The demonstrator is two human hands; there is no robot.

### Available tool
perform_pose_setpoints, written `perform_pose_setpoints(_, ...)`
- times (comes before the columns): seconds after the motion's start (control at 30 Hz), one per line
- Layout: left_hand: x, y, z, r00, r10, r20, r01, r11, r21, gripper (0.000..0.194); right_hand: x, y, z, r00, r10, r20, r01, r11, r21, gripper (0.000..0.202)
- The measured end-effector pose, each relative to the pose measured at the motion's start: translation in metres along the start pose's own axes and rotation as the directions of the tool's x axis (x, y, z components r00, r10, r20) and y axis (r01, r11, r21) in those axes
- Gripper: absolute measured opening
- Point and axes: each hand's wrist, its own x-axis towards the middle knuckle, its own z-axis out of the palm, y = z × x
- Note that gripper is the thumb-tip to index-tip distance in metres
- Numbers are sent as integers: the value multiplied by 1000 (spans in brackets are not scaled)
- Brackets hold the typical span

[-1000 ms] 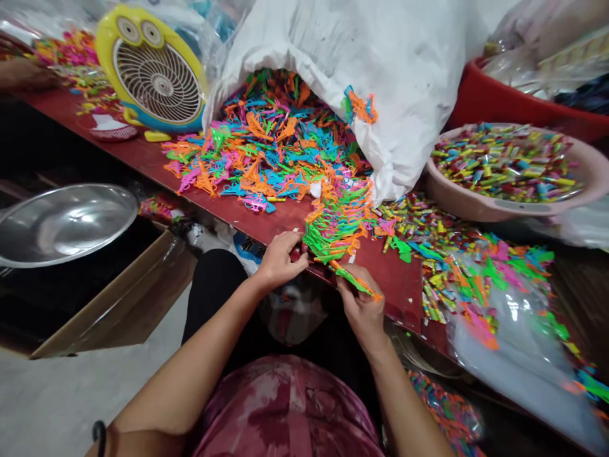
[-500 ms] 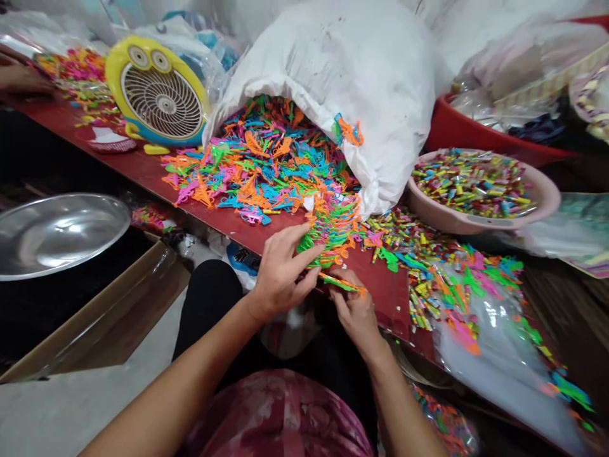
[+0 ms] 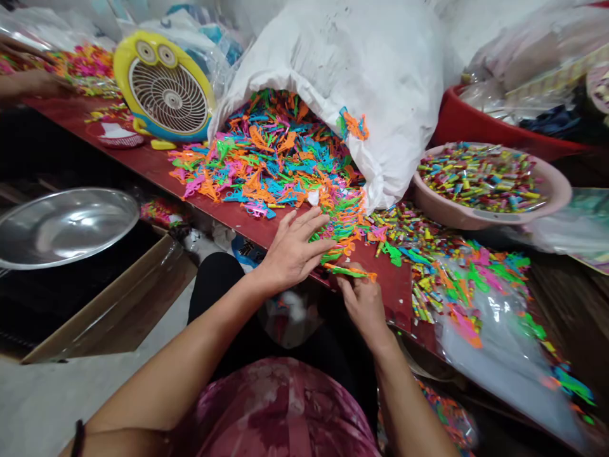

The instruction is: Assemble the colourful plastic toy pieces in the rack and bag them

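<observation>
My right hand (image 3: pixel 365 303) is closed on a few flat green and orange plastic toy pieces (image 3: pixel 351 272), held at the table's front edge. My left hand (image 3: pixel 295 252) has its fingers stretched out and apart, palm down, with nothing seen in it. Its fingertips reach the near side of a layered row of orange, green and pink plastic pieces (image 3: pixel 349 219). Behind that row, a large loose heap of similar pieces (image 3: pixel 280 158) spills from the mouth of a white sack (image 3: pixel 375 76). The exact kind of these pieces is too small to make out.
A pink basin (image 3: pixel 556 197) of small wrapped tubes stands right, beside scattered tubes (image 3: pixel 425 298) and a clear plastic bag (image 3: pixel 495 343). Left are a yellow fan (image 3: pixel 171 95), a small red basket (image 3: pixel 118 141), a metal bowl (image 3: pixel 71 228) and another person's hand (image 3: pixel 45 84).
My left hand has come away from the held pieces, and its fingers have spread. My right hand still holds the pieces. The view has shifted slightly.
</observation>
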Motion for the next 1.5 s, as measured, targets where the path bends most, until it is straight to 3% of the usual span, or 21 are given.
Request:
perform_pose_setpoints(0.3,3,-6,0,1000,8,26,-6,996,-85,26,3,4,-1,984,-158,85,160,987,-19,19)
perform_pose_setpoints(0.63,4,-9,-2,999,35,-7,-36,991,-126,25,-4,0,21,990,79,-116,-73,996,57,20)
perform_pose_setpoints(0.97,2,-14,1,998,64,-27,-68,985,-156,26,-3,-2,24,982,-88,-165,48,972,-229,31)
perform_pose_setpoints(1.17,1,-15,3,999,46,-13,-48,984,-174,25,-3,-5,27,987,-55,-151,6,952,-306,26)
perform_pose_setpoints(1.33,2,-14,3,999,43,-15,-45,982,-185,25,-2,-11,27,991,32,-131,-60,975,-212,20)
perform_pose_setpoints(1.5,1,-12,3,999,37,-21,-41,982,-183,25,-6,-12,34,978,87,-191,-105,991,-84,23)
